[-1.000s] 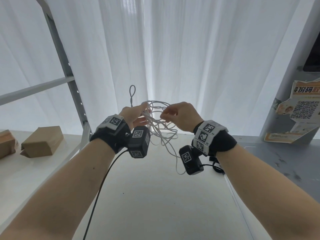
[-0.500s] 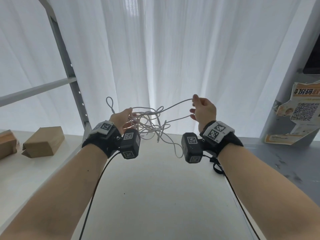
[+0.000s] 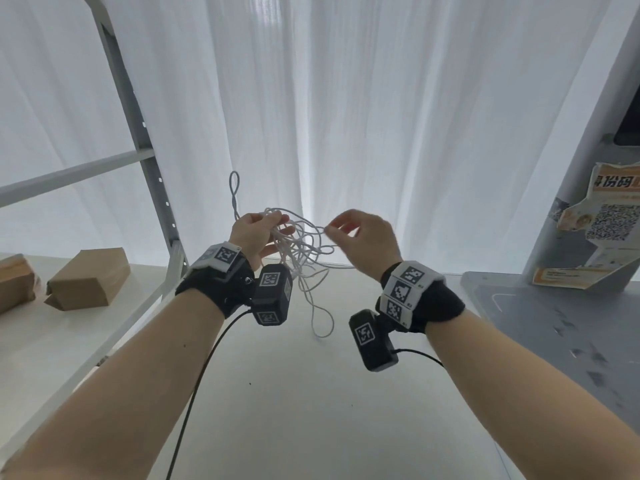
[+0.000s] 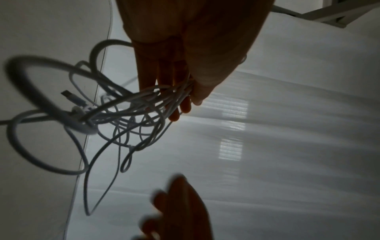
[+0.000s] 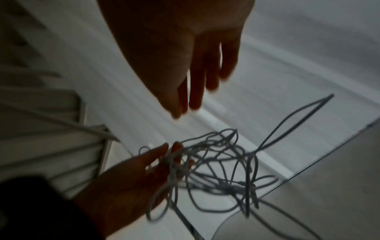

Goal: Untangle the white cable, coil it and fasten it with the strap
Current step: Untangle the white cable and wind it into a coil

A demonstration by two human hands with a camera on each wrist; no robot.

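Left hand [image 3: 258, 233] pinches a bundle of strands of the tangled white cable [image 3: 304, 251] between thumb and fingers [image 4: 186, 107], holding it above the table [image 3: 277, 410]; loose loops hang below. Right hand [image 3: 367, 239], fingers relaxed, is just right of the tangle; whether it touches a strand cannot be told.

Count: one tangled white cable [image 3: 304, 251], two hands [image 3: 258, 233] [image 3: 367, 240], two wrist cameras [image 3: 272, 295] [image 3: 372, 341], two cardboard boxes [image 3: 88, 278] [image 3: 15, 282], one QR poster [image 3: 595, 226], one curtain [image 3: 346, 116].
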